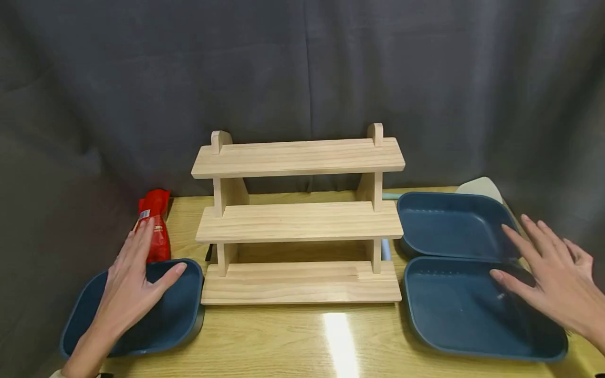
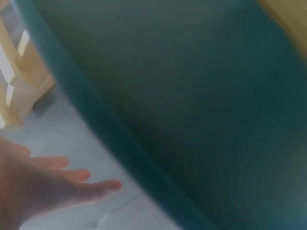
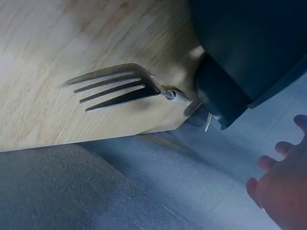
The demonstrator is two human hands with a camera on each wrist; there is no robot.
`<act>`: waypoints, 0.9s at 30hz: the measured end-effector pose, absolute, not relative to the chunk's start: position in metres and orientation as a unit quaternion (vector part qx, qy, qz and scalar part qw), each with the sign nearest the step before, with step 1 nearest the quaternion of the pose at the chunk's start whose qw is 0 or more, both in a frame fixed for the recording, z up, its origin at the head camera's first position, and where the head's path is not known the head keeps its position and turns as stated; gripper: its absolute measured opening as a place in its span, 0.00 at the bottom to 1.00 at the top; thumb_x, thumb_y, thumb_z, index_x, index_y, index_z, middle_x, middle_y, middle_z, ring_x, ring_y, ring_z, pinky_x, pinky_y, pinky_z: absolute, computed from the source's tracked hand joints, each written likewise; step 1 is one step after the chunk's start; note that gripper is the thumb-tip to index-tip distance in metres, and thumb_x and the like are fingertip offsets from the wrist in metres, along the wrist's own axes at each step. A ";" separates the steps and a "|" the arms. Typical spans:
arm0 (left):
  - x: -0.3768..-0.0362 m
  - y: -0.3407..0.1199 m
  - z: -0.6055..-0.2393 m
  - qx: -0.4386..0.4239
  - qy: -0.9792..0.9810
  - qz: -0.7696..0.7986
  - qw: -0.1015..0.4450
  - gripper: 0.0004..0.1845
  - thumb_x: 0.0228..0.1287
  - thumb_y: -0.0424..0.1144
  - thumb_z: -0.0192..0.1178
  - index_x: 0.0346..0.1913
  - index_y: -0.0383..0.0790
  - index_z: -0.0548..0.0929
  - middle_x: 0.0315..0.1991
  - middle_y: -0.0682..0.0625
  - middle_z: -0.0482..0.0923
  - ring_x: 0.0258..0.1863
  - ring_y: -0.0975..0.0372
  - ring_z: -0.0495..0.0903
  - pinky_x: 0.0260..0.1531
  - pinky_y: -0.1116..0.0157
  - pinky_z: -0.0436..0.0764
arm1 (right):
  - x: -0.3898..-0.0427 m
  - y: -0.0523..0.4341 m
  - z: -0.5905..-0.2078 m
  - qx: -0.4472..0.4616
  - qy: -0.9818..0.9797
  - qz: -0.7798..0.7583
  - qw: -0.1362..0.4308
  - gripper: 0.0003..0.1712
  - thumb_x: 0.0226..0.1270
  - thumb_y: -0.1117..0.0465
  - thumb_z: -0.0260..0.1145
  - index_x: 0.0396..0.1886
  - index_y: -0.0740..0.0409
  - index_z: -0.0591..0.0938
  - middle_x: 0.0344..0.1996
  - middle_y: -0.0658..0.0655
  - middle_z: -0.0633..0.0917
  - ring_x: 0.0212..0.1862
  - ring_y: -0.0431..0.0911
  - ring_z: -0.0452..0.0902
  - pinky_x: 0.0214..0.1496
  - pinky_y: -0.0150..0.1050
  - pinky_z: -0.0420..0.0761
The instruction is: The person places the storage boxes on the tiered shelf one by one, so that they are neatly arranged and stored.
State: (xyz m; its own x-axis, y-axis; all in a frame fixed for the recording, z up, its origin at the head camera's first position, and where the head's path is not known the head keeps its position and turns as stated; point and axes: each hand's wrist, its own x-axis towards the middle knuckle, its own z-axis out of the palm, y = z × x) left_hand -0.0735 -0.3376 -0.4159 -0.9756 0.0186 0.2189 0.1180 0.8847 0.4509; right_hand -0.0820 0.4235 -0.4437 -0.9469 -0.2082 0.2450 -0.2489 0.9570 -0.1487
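Tabletop [image 1: 264, 338] of glare-streaked wood, grey curtain [image 1: 302, 68] behind, left fingers [image 1: 143, 249] wide, right fingers [image 1: 520, 243] wide

The rounded blue left tray [image 1: 158, 325], front-right tray [image 1: 465, 310] and rear-right tray [image 1: 454, 226] lie open-side up.

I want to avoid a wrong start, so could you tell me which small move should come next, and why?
Probably the left hand should reach slightly forward and grip the red packet. That hand is outstretched, holds nothing, and overlaps the packet in the head view; the packet lies just beyond the blue tray. Whether they touch is unclear.
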 end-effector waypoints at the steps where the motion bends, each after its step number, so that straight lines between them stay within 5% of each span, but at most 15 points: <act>1: -0.075 -0.335 -0.415 -0.035 -0.961 -0.255 0.104 0.57 0.72 0.60 0.68 0.91 0.55 0.41 0.89 0.37 0.43 0.84 0.32 0.44 0.69 0.18 0.42 | -0.082 0.425 -0.444 0.116 -0.982 0.096 0.113 0.59 0.70 0.35 0.72 0.90 0.50 0.55 0.89 0.65 0.43 0.86 0.68 0.37 0.67 0.85 0.42; 9: -0.086 -0.309 -0.406 -0.020 -0.913 -0.401 0.075 0.52 0.74 0.53 0.69 0.90 0.67 0.46 0.86 0.39 0.53 0.81 0.35 0.55 0.68 0.21 0.58 | -0.092 0.433 -0.446 0.081 -0.982 0.156 0.075 0.53 0.79 0.43 0.68 0.90 0.55 0.52 0.86 0.74 0.44 0.80 0.81 0.42 0.60 0.88 0.43; 12: -0.090 -0.300 -0.406 -0.019 -0.883 -0.463 0.080 0.49 0.77 0.47 0.68 0.90 0.65 0.49 0.83 0.40 0.62 0.78 0.41 0.62 0.73 0.45 0.70 | -0.099 0.438 -0.447 0.072 -0.977 0.190 0.067 0.49 0.82 0.47 0.65 0.89 0.58 0.53 0.84 0.78 0.47 0.78 0.84 0.42 0.61 0.88 0.43; 16: -0.093 -0.290 -0.407 -0.015 -0.808 -0.584 0.079 0.43 0.81 0.37 0.64 0.89 0.58 0.55 0.76 0.44 0.71 0.70 0.53 0.75 0.61 0.73 0.77 | -0.106 0.445 -0.452 0.070 -0.968 0.232 0.066 0.44 0.85 0.51 0.61 0.88 0.65 0.54 0.81 0.82 0.52 0.77 0.85 0.42 0.70 0.87 0.36; 19: -0.096 -0.284 -0.408 -0.013 -0.732 -0.678 0.066 0.39 0.82 0.32 0.62 0.88 0.52 0.59 0.70 0.46 0.76 0.63 0.60 0.82 0.56 0.69 0.84 | -0.111 0.449 -0.455 0.055 -0.964 0.253 0.058 0.43 0.87 0.52 0.60 0.86 0.68 0.54 0.77 0.85 0.56 0.75 0.84 0.46 0.72 0.87 0.38; 24: -0.101 -0.277 -0.408 0.001 -0.670 -0.741 0.036 0.32 0.83 0.32 0.60 0.84 0.47 0.65 0.67 0.46 0.77 0.60 0.61 0.83 0.56 0.62 0.86 | -0.121 0.457 -0.460 0.021 -0.957 0.289 0.029 0.43 0.88 0.51 0.61 0.86 0.68 0.54 0.71 0.85 0.62 0.65 0.83 0.62 0.58 0.85 0.64; 27: -0.105 -0.273 -0.409 0.010 -0.657 -0.754 0.024 0.29 0.83 0.32 0.61 0.80 0.44 0.69 0.65 0.46 0.77 0.59 0.59 0.83 0.57 0.59 0.87 | -0.123 0.466 -0.463 0.006 -0.947 0.321 0.015 0.42 0.88 0.51 0.62 0.87 0.67 0.55 0.71 0.84 0.65 0.62 0.72 0.71 0.57 0.66 0.79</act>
State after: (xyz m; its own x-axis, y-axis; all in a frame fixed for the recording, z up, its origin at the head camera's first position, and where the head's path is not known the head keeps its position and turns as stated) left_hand -0.1052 -0.2731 -0.4095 -0.9986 -0.0500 0.0171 0.0238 -0.1363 0.9904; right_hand -0.1232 0.4657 -0.4630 -0.9994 -0.0020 0.0332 -0.0217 0.7945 -0.6069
